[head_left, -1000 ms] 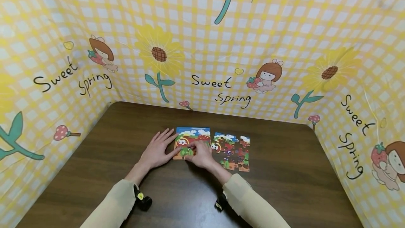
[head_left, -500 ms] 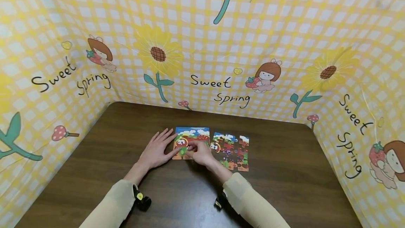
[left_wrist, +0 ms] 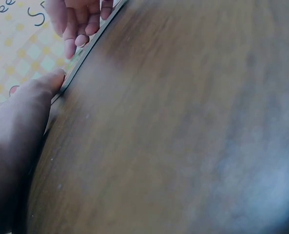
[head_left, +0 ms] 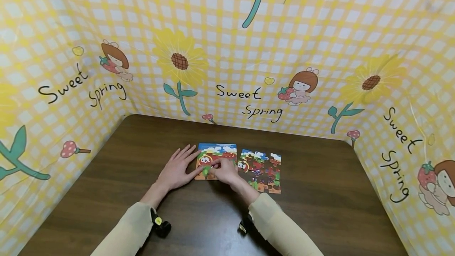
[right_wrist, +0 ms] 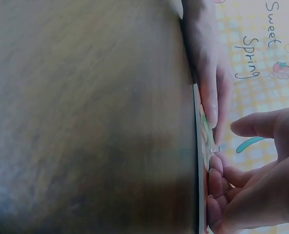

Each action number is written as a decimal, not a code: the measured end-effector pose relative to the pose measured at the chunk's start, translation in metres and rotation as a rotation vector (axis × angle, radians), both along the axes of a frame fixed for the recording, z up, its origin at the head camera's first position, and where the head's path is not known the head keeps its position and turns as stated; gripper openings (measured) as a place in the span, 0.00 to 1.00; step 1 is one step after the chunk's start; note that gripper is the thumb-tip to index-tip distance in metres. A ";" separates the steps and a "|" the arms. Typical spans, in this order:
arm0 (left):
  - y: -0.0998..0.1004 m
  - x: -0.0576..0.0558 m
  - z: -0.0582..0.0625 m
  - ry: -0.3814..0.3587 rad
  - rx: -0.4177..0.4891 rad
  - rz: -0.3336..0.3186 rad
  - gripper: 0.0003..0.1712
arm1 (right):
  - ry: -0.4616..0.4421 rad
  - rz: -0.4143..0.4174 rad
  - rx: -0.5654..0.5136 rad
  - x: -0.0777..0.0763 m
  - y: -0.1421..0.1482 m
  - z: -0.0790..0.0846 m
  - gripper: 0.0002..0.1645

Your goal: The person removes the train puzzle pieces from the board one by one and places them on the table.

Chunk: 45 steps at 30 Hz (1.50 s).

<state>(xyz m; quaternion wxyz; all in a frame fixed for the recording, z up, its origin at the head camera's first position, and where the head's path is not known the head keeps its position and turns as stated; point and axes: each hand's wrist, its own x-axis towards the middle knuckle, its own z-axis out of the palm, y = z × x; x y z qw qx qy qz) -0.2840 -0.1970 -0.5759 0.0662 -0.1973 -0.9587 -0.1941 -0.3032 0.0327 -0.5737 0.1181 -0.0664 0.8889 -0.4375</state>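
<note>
A picture jigsaw puzzle point(head_left: 217, 150) lies on the table with a round red figure on its left side. My left hand point(head_left: 176, 172) rests on its left edge, fingers spread and thumb along the near side. Over the middle of the puzzle, my right hand point(head_left: 226, 173) touches the surface with bent fingertips. In the right wrist view the thumb point(right_wrist: 254, 125) stands apart from those fingers point(right_wrist: 215, 180), leaving a gap. The left wrist view catches the puzzle edge point(left_wrist: 93, 46) low along the table. Part of the puzzle is hidden under the right hand.
Several interlocking puzzle pieces point(head_left: 275, 173) lie in a loose group just right of the puzzle, with gaps between them. The brown wooden table point(head_left: 320, 208) is bordered at the back and sides by a yellow checked cloth point(head_left: 234, 62).
The right hand's fingers have shifted slightly over the puzzle's middle, showing a little more of the green part. The left hand stays in place; the whole view sways a little.
</note>
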 end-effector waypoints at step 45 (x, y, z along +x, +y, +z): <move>0.001 0.002 0.001 0.003 -0.001 -0.001 0.43 | 0.121 0.124 -0.153 0.031 0.005 0.039 0.23</move>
